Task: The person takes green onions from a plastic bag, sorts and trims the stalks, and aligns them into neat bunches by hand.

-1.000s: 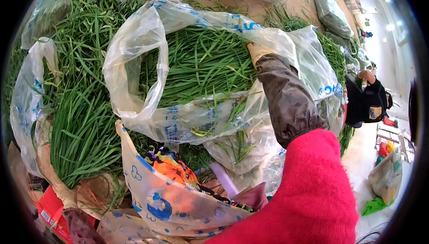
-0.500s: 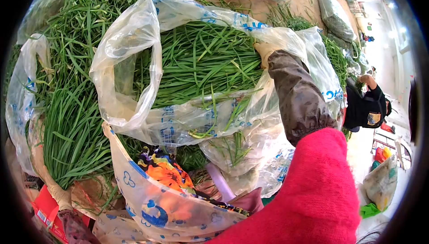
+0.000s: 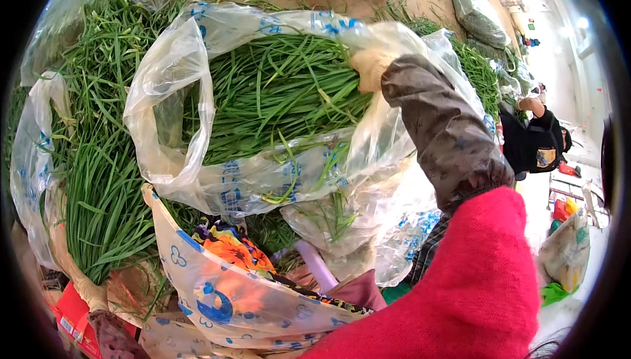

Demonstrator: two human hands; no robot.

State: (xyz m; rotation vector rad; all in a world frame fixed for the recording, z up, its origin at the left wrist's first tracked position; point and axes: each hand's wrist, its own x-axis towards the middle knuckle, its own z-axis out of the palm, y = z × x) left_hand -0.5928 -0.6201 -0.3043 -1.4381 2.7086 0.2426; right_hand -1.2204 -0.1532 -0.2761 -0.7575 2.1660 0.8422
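Observation:
My right hand [image 3: 372, 70], in a pale glove, is closed at the right edge of a clear plastic bag [image 3: 167, 63] with blue print. Its fingers are curled against the gathered plastic, beside the leaves. Inside the bag lie long, flat green leaves that look like garlic chives [image 3: 282, 89]. At the lower left, my gloved left hand [image 3: 82, 283] runs along a bunch of the same leaves [image 3: 105, 208]. The bunch hides its fingers. Brown sleeve covers are on both forearms, and a red sleeve [image 3: 453, 273] shows on the right arm.
Loose greens [image 3: 125, 44] are heaped behind and left of the bag. Filled plastic sacks [image 3: 478, 14] lie farther back. A red box [image 3: 75, 316] sits lower left, below the bunch. A person in black [image 3: 536, 139] is bent over at the right.
The view has shifted, moving the scene slightly left. My right hand has come further left against the leaves, and more of its glove shows. The left hand and its bunch look much the same.

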